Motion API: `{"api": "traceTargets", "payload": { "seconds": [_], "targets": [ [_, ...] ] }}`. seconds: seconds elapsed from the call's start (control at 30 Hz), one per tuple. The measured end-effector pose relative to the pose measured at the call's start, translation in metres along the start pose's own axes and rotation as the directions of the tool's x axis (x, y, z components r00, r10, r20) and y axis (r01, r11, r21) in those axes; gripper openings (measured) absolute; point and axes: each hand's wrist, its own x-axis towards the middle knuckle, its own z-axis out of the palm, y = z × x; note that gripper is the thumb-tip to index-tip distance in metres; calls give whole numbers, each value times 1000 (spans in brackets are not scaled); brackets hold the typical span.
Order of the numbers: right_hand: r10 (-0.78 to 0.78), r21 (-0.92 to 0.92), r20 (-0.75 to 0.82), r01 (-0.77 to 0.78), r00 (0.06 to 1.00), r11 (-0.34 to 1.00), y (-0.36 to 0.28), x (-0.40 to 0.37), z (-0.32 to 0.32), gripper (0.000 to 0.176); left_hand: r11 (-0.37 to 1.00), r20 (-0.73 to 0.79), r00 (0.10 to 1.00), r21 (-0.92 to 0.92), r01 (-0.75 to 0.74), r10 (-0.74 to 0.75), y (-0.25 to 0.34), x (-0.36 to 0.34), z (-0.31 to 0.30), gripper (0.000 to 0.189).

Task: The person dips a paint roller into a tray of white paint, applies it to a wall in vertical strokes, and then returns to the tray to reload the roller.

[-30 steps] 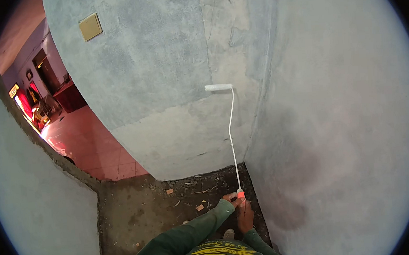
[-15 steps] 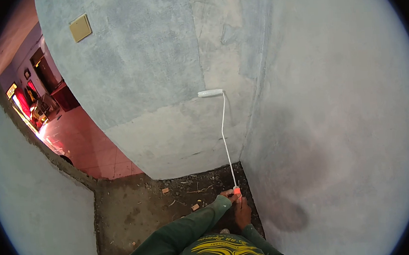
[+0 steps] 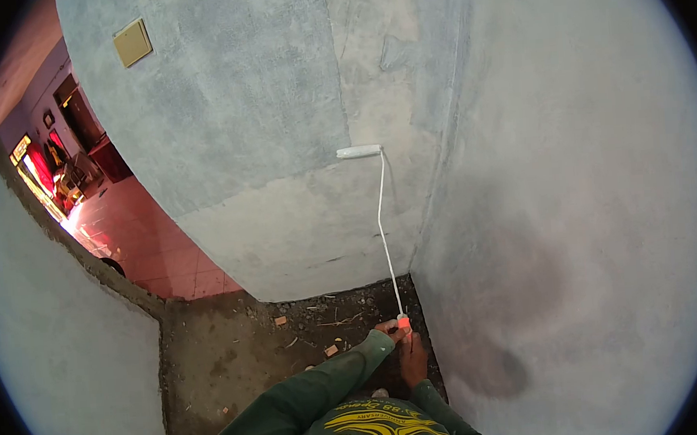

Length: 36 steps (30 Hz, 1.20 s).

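A paint roller with a long white rod [image 3: 383, 231] reaches from my hands up to the wall ahead. Its white roller sleeve [image 3: 358, 152] lies level against the wall [image 3: 286, 246], near the edge between a bluish-grey patch and a paler area. My left hand [image 3: 390, 329] grips the top of the orange handle [image 3: 404, 324]. Just below it, my right hand [image 3: 413, 362] is wrapped round the same handle, hiding its lower part. Both arms are in green sleeves.
A second wall [image 3: 574, 202] stands close on the right, and a light switch [image 3: 133, 43] is on the front wall. Bits of rubble [image 3: 331, 350] lie on the rough floor [image 3: 214, 372]. At left, an opening leads to a room with a reddish tiled floor [image 3: 152, 239].
The roller sleeve sits slightly higher on the wall, up by a small amount. Both hands keep their hold on the handle, and the view has shifted a little.
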Motion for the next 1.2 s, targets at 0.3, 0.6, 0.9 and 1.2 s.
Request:
{"api": "traceTargets", "payload": {
  "seconds": [0.3, 0.6, 0.9, 1.2],
  "targets": [
    [-21, -43, 0, 21, 1000, 999, 14, 10, 0, 31, 1000, -27, 1000, -10, -10, 9, -8, 12, 5, 26],
    [-16, 13, 42, 16, 999, 1000, 23, 21, -6, 30, 999, -28, 999, -26, -42, 42, -19, 26, 8, 28],
    [-2, 44, 63, -1, 998, 999, 9, 31, -14, 32, 997, -8, 1000, 80, -24, 25, -30, 42, 4, 26],
    [-118, 15, -23, 118, 993, 993, 26, 35, -10, 30, 998, -25, 998, 41, -51, 52, -17, 39, 11, 30]
  ]
}}
